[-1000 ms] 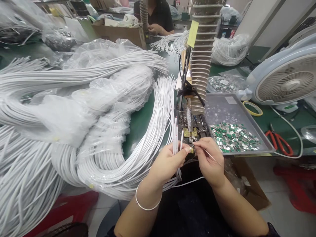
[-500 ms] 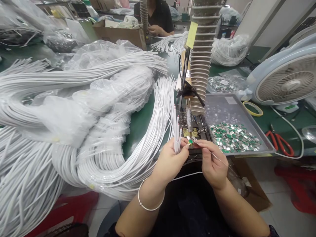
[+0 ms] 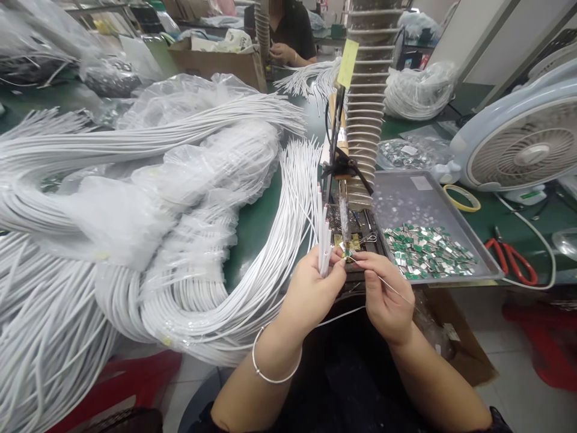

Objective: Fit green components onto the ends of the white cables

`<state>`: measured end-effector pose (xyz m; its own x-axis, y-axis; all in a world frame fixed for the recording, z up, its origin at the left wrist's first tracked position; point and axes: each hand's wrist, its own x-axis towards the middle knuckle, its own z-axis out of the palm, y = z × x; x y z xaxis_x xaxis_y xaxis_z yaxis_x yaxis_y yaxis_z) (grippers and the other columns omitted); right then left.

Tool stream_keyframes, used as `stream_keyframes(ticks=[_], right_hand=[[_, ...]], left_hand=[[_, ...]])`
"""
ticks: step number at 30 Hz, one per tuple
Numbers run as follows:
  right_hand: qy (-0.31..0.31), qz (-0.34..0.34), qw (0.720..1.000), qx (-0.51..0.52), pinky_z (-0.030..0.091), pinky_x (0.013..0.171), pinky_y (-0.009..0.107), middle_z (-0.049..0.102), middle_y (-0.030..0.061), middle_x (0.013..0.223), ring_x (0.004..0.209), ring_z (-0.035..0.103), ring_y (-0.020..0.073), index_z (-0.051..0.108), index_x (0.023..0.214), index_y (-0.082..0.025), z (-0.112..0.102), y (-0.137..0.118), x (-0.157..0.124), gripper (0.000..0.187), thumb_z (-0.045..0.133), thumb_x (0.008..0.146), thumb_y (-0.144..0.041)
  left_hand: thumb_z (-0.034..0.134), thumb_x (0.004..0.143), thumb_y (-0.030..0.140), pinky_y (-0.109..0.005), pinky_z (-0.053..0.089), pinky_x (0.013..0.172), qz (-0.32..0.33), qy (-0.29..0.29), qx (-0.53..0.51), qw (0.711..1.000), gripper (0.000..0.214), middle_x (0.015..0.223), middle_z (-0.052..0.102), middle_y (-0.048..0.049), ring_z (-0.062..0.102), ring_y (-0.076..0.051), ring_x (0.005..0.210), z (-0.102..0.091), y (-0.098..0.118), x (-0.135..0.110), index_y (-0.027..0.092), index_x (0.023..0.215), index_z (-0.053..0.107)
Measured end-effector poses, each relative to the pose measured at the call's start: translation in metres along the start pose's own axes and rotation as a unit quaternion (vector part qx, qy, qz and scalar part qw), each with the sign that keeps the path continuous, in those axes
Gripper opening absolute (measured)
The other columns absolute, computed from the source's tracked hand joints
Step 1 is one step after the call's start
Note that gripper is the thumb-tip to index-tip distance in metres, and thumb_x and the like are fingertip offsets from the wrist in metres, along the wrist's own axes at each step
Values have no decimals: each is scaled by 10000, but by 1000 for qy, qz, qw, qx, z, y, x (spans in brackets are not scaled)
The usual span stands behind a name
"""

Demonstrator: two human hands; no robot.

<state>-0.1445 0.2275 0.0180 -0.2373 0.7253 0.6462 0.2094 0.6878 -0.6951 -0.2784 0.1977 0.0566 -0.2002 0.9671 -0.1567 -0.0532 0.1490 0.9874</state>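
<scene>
Left fingers [image 3: 336, 276] clasp white cables [image 3: 323, 246], near upright, ends up; right fingers [image 3: 370, 260] pinch thin wire [image 3: 391, 287], slanting up leftward.

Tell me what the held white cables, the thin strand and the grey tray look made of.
White cables: likely plastic sheathing, satin; smooth, reddish at the tips.
Thin strand: possibly metal, finish unclear; looks pale and fine.
Grey tray: metal or plastic, unclear; matte, stiff raised rim.
</scene>
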Motion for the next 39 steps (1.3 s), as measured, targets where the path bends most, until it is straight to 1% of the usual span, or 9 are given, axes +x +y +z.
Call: stream_keyframes(ticks=[3, 7, 14, 21, 26, 29, 34, 36, 39], right_hand=[[2, -1, 1000, -10, 541, 814, 415, 684, 75, 959, 936, 648, 206, 614, 968, -212, 0, 0, 1, 208, 475, 854, -106], [0, -1, 1000, -17, 542, 817, 410, 682, 75, 965, 937, 650, 206, 611, 969, -213, 0, -1, 1, 218, 469, 851, -98], [-1, -11, 1000, -18, 540, 815, 405, 682, 75, 954, 933, 648, 202, 608, 969, -215, -1, -4, 2, 228, 469, 845, -83], [-6, -12, 1000, -25, 541, 808, 406, 683, 72, 951, 925, 647, 200, 609, 968, -220, 0, -6, 4, 223, 477, 845, -90], [-11, -13, 1000, -19, 536, 817, 401, 676, 73, 957, 933, 642, 196, 610, 967, -215, -1, -6, 4, 231, 477, 839, -77], [-14, -8, 1000, -18, 537, 814, 411, 680, 70, 937, 927, 644, 201, 608, 963, -216, -1, -5, 1, 225, 465, 846, -89], [-17, 11, 1000, -20, 541, 803, 414, 671, 82, 934, 920, 642, 204, 609, 946, -208, -1, -5, -4, 200, 456, 857, -115], [-21, 18, 999, -26, 539, 811, 416, 667, 88, 948, 933, 637, 206, 612, 934, -206, -1, -5, -6, 198, 449, 860, -121], [-34, 18, 999, -28, 537, 819, 408, 663, 93, 967, 942, 633, 203, 608, 953, -201, -2, -5, -7, 212, 436, 861, -117]], left_hand=[[539, 763, 214, -234, 392, 616, -3, 0, 0, 1000, 73, 752, 540, 7, 512, -117, 689, 0, 0, 0, 175, 709, 508], [541, 760, 208, -231, 402, 616, 9, 4, -7, 1000, 68, 752, 548, 11, 513, -111, 675, 0, 1, 1, 178, 707, 511], [547, 745, 188, -251, 430, 710, 26, 9, -20, 999, 74, 805, 573, 0, 534, -113, 723, 0, 3, 0, 175, 679, 516], [560, 732, 181, -266, 432, 755, 21, 20, -23, 999, 67, 844, 587, -15, 556, -128, 774, 0, 5, -1, 172, 672, 530], [554, 754, 179, -275, 423, 800, 17, 16, -20, 1000, 70, 873, 587, -23, 562, -138, 829, -1, 2, -2, 174, 691, 524], [555, 760, 187, -277, 419, 801, 14, 16, -15, 1000, 78, 882, 585, -20, 560, -137, 824, -1, -3, -3, 176, 690, 522], [557, 775, 232, -284, 425, 798, 0, -4, -43, 999, 98, 884, 588, -32, 557, -153, 835, -2, -12, -6, 176, 701, 526], [549, 792, 247, -287, 427, 798, 8, -26, -45, 999, 93, 869, 590, -32, 553, -155, 822, -2, -17, -9, 176, 732, 543], [523, 832, 285, -286, 427, 779, 31, -71, -17, 997, 126, 820, 584, -29, 535, -153, 782, -3, -22, -14, 177, 796, 579]])
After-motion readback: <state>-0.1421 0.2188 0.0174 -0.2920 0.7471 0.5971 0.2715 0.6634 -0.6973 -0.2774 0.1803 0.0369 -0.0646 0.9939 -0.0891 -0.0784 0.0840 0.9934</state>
